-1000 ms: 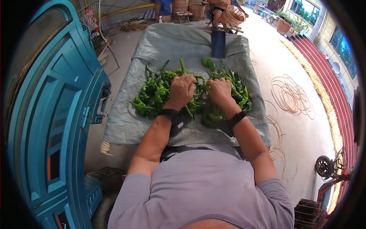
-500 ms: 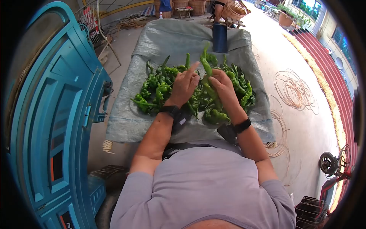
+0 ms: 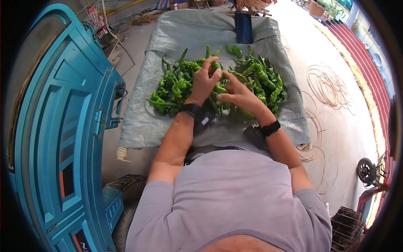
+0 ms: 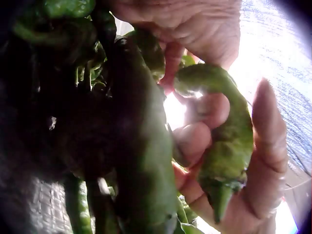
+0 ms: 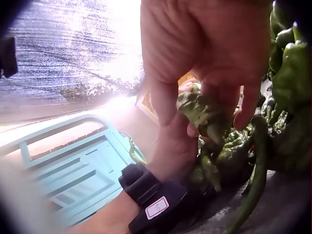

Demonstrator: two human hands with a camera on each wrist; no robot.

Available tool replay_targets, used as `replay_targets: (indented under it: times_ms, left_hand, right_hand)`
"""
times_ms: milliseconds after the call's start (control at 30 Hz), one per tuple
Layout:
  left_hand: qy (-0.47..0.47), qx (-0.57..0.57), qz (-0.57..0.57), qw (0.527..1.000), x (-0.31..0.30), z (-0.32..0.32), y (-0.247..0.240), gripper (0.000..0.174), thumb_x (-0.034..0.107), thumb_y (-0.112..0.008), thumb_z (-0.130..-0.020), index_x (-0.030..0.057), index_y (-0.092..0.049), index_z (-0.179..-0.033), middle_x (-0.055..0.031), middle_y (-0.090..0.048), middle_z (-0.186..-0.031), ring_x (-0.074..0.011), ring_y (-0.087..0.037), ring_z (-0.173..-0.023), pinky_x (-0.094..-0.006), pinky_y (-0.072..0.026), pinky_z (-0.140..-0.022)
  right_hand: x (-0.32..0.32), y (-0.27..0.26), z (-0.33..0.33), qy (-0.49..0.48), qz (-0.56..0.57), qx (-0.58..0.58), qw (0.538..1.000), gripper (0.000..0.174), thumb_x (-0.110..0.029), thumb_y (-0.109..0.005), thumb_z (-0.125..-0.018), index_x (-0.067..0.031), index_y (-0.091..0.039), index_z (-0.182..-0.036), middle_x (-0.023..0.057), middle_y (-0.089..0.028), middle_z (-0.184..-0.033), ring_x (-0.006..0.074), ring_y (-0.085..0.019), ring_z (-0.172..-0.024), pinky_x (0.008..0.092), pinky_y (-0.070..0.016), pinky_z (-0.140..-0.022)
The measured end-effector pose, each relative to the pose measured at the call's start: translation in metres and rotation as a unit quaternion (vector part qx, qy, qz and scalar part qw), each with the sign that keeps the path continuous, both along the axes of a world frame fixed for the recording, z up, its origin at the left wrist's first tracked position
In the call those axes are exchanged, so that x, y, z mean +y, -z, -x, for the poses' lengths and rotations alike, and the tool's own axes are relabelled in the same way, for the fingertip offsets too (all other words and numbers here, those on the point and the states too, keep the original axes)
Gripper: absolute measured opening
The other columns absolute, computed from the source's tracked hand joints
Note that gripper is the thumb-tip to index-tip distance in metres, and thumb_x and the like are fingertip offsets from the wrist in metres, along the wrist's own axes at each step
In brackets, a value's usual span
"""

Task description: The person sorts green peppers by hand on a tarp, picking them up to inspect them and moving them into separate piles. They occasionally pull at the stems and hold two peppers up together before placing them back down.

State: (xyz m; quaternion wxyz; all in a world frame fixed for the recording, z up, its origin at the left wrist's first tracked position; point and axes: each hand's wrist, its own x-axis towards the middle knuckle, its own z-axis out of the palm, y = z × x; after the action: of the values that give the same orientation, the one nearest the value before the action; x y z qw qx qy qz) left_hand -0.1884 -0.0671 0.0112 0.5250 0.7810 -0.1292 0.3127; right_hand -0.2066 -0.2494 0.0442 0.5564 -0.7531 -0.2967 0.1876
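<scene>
1. One heap of green peppers (image 3: 174,90) lies in the middle of a grey sheet (image 3: 189,38).
2. Over the heap, the left hand (image 3: 204,84) bends its fingers; whether they grasp anything cannot be told.
3. Just beside it, the right hand (image 3: 239,94) curls its fingers round one curved pepper (image 4: 229,141).

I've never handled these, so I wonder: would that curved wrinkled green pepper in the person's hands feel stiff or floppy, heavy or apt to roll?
Probably fairly stiff: the curved wrinkled green pepper keeps its bend in the curled fingers of the right hand. Likely light, since a few fingers seem enough to hold it. Its hooked shape should hardly roll.
</scene>
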Motion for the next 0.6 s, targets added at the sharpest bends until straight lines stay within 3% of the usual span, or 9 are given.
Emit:
replay_targets:
  times_ms: [33,100,133,233,333,433,533,600]
  left_hand:
    - [-0.011,-0.002,0.043,0.999,-0.001,0.000,0.001,0.043,0.023,-0.062,-0.089,0.0081,-0.053,-0.128,-0.0111,-0.064,-0.076,-0.0230,-0.063,-0.069,-0.0363,-0.0499,-0.067]
    - [-0.044,-0.023,0.107,0.993,-0.003,-0.002,0.002,0.039,0.016,-0.061,-0.088,0.0075,-0.054,-0.125,-0.0054,-0.061,-0.071,-0.0143,-0.059,-0.064,-0.0315,-0.0484,-0.063]
    - [-0.056,-0.021,0.099,0.993,-0.003,-0.001,0.002,0.039,0.016,-0.061,-0.088,0.0076,-0.054,-0.125,-0.0054,-0.061,-0.070,-0.0143,-0.058,-0.064,-0.0315,-0.0484,-0.063]
    - [-0.083,-0.015,0.081,0.993,-0.004,0.002,0.000,0.040,0.017,-0.061,-0.088,0.0080,-0.054,-0.126,-0.0049,-0.059,-0.068,-0.0140,-0.056,-0.062,-0.0313,-0.0477,-0.062]
    - [-0.083,-0.005,0.083,0.993,-0.003,0.002,-0.002,0.039,0.018,-0.060,-0.088,0.0087,-0.056,-0.126,-0.0036,-0.057,-0.066,-0.0131,-0.054,-0.061,-0.0309,-0.0463,-0.061]
    - [-0.062,0.023,0.096,0.993,0.003,0.002,-0.001,0.036,0.017,-0.059,-0.088,0.0104,-0.061,-0.123,-0.0028,-0.056,-0.066,-0.0137,-0.051,-0.059,-0.0308,-0.0448,-0.059]
    - [-0.029,0.050,0.073,0.996,0.002,0.000,-0.001,0.032,0.016,-0.059,-0.087,0.0118,-0.065,-0.118,-0.0029,-0.056,-0.067,-0.0151,-0.050,-0.058,-0.0312,-0.0440,-0.059]
    - [-0.023,0.049,0.060,0.997,0.000,0.000,-0.002,0.030,0.016,-0.060,-0.087,0.0125,-0.068,-0.116,-0.0037,-0.056,-0.072,-0.0160,-0.049,-0.059,-0.0315,-0.0443,-0.060]
  right_hand:
    - [-0.001,0.001,0.003,0.033,-0.019,0.009,0.999,0.073,-0.017,-0.073,-0.086,-0.0061,-0.035,-0.148,0.0146,-0.055,-0.131,0.0195,-0.056,-0.111,0.0337,-0.0446,-0.095]
    - [-0.007,0.003,0.002,0.000,-0.004,-0.092,0.996,0.069,-0.015,-0.073,-0.085,-0.0060,-0.040,-0.145,0.0122,-0.058,-0.127,0.0197,-0.057,-0.110,0.0337,-0.0451,-0.095]
    - [-0.009,0.002,0.003,-0.016,0.003,-0.143,0.990,0.067,-0.015,-0.073,-0.084,-0.0060,-0.042,-0.144,0.0109,-0.059,-0.126,0.0199,-0.058,-0.110,0.0337,-0.0454,-0.095]
    - [-0.014,-0.017,0.012,0.003,0.092,-0.123,0.988,0.058,-0.011,-0.071,-0.084,-0.0041,-0.050,-0.137,0.0091,-0.064,-0.118,0.0196,-0.060,-0.109,0.0333,-0.0468,-0.093]
    - [-0.017,-0.004,0.009,0.030,0.105,-0.145,0.983,0.045,-0.009,-0.067,-0.086,-0.0028,-0.056,-0.129,0.0114,-0.066,-0.112,0.0186,-0.062,-0.105,0.0321,-0.0487,-0.090]
    - [-0.027,-0.003,0.003,0.036,0.003,-0.064,0.997,0.039,-0.012,-0.069,-0.082,-0.0026,-0.062,-0.119,0.0142,-0.069,-0.102,0.0219,-0.067,-0.096,0.0333,-0.0511,-0.086]
    - [-0.029,-0.001,0.005,0.083,0.067,-0.157,0.982,0.036,-0.012,-0.068,-0.082,-0.0030,-0.063,-0.116,0.0126,-0.069,-0.099,0.0210,-0.067,-0.094,0.0327,-0.0516,-0.084]
    - [-0.028,0.001,0.008,0.085,0.162,-0.246,0.952,0.030,-0.015,-0.066,-0.083,-0.0063,-0.065,-0.112,0.0112,-0.068,-0.100,0.0258,-0.067,-0.092,0.0364,-0.0518,-0.082]
